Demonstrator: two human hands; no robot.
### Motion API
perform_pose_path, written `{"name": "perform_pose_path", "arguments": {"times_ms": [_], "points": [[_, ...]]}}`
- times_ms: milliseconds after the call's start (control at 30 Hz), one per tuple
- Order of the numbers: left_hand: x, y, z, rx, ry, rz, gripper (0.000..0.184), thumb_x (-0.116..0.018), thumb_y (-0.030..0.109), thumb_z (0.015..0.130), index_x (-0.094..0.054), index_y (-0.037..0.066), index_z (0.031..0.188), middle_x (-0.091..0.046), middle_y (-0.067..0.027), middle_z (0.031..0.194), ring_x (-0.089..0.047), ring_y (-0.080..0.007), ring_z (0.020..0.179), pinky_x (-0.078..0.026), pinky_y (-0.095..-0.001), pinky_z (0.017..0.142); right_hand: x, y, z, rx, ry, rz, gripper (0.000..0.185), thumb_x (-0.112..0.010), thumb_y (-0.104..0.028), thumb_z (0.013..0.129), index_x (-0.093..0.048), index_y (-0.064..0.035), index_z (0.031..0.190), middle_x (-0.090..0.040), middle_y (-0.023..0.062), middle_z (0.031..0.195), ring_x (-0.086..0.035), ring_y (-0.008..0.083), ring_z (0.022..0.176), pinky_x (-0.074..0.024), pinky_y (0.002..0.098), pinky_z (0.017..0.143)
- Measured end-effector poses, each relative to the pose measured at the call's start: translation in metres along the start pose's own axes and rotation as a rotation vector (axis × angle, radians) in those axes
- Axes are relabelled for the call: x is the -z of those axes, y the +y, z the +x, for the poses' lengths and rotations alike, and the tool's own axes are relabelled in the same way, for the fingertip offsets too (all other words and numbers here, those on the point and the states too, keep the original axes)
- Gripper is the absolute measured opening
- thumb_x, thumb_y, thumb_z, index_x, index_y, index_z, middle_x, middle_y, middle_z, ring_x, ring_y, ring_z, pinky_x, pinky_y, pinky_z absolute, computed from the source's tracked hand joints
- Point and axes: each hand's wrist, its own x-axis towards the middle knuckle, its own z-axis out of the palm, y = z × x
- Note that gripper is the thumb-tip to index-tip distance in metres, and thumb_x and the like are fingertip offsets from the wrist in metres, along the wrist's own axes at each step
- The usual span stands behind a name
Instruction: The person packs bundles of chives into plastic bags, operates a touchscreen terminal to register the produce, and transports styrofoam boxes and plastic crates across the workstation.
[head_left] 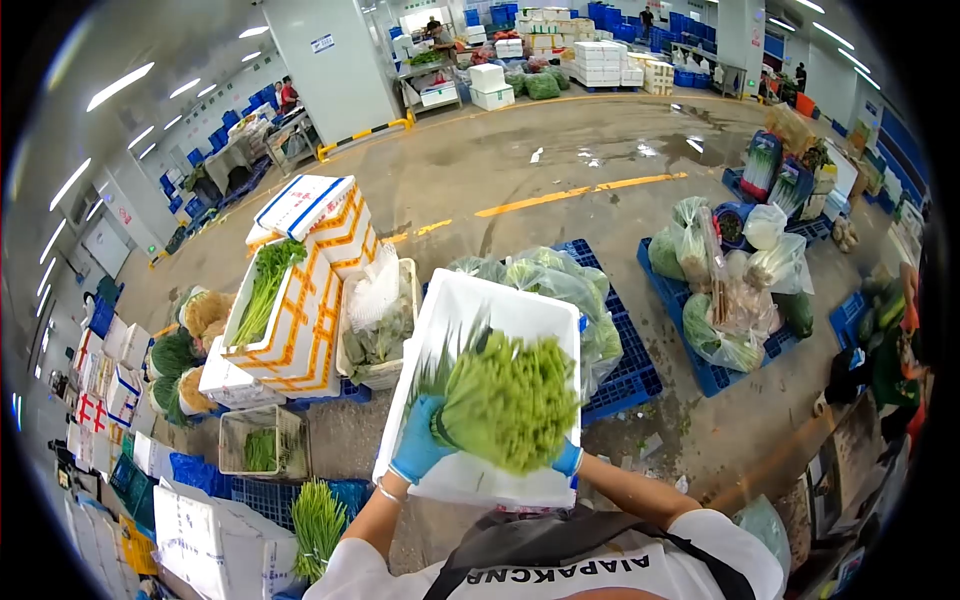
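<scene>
A large bunch of light green leafy greens (515,400) is held over a white foam box (452,292), its edges slightly blurred. My left hand (422,440), in a blue glove, is closed on the left side of the bunch near a dark band. My right hand (568,458), also blue-gloved, grips the lower right side; most of its fingers are hidden behind the leaves. Darker, pointed green leaves (436,372) show at the left inside the box. The box is tilted toward me, close to my body.
Left of the box, orange-taped foam boxes (290,335) carry celery-like greens (268,290). A crate (378,370) of bagged vegetables stands beside them. Blue pallets (625,375) with bagged cabbages (555,285) lie right. More bagged produce (735,280) is farther right. The floor is wet.
</scene>
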Motion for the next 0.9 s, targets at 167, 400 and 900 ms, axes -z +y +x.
{"name": "perform_pose_path", "arguments": {"times_ms": [167,400,900], "points": [[-0.008,-0.003,-0.014,0.41,-0.099,-0.128,0.066,-0.086,0.016,0.06,-0.052,0.002,0.114,-0.056,-0.0121,0.109,-0.055,-0.0232,0.101,-0.046,-0.0343,0.089,-0.029,-0.008,-0.004,-0.058,0.106,-0.007,0.062,-0.074,-0.008,0.081,-0.047,-0.0019,0.136,-0.057,0.0078,0.13,-0.053,0.017,0.117,-0.044,0.033,0.099],[0.016,0.043,0.004,-0.048,0.012,0.125,0.064,-0.086,0.013,0.059,-0.051,0.003,0.11,-0.049,-0.0113,0.099,-0.052,-0.0261,0.093,-0.045,-0.0334,0.086,0.005,0.009,0.006,0.185,0.118,-0.377,0.064,-0.066,-0.009,0.087,-0.034,-0.0054,0.143,-0.047,0.0099,0.139,-0.046,0.02,0.127,-0.041,0.0346,0.105],[0.057,0.045,0.083,-0.072,0.276,0.474,0.078,-0.081,0.039,0.071,-0.049,0.003,0.133,-0.052,-0.0202,0.13,-0.051,-0.0341,0.118,-0.042,-0.0445,0.098,0.086,-0.128,-0.104,0.259,0.788,-0.458,0.062,-0.065,-0.015,0.088,-0.037,-0.0065,0.142,-0.048,0.0111,0.139,-0.047,0.0221,0.126,-0.0403,0.036,0.105]]}}
